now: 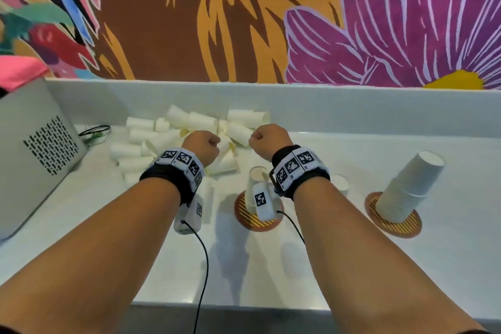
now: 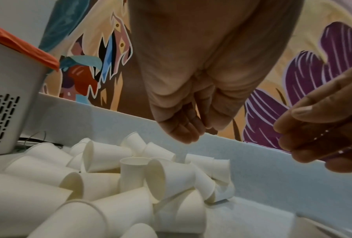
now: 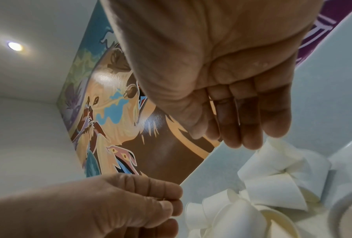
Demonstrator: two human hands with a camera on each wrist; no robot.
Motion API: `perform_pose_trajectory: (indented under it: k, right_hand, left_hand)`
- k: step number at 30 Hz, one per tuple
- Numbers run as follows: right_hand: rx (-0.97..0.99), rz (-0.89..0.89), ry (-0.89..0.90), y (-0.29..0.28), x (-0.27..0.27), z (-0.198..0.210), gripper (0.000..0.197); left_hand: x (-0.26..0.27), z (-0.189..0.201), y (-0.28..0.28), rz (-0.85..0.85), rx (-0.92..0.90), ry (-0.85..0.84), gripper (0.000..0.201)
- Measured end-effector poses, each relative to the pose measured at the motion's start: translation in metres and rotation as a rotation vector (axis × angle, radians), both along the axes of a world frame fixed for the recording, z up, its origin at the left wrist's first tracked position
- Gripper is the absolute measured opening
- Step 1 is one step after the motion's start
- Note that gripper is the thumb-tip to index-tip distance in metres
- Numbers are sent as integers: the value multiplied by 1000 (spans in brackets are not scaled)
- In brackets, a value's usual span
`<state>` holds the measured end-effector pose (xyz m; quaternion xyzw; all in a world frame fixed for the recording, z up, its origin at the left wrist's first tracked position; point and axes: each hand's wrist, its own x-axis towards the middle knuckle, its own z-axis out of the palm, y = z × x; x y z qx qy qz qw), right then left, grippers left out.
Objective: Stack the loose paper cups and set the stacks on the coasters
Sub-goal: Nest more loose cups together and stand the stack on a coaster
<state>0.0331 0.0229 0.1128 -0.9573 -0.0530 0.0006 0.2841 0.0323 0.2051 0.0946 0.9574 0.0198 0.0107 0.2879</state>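
Both my left hand [image 1: 202,145] and right hand [image 1: 268,141] hover with fingers curled on nothing above the loose cups [image 1: 173,130], light, thin-walled, easily crushed, so I judge a gentle pinch near the stiffer rim best.

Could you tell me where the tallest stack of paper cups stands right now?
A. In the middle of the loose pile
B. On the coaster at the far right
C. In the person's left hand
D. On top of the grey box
B: the tall stack stands upside down on the right-hand coaster.

Cup stack [image 1: 406,192] on right coaster [image 1: 393,218]; loose cups [image 1: 173,138] behind.
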Motion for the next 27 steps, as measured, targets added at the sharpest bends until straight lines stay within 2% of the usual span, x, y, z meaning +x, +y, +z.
perform_pose_trajectory:
  k: [9, 20, 23, 27]
  right_hand:
    - [23, 28, 49, 66, 18, -25, 23]
    - [-25, 182, 155, 97, 28, -59, 21]
    - [-68, 256, 206, 101, 22, -73, 28]
    - [-196, 369, 273, 108, 11, -88, 47]
  left_hand:
    - [14, -24, 57, 65, -16, 48, 36]
    - [11, -49, 68, 156, -9, 100, 36]
    - [9, -60, 68, 182, 10, 124, 38]
    - [7, -70, 70, 209, 44, 167, 42]
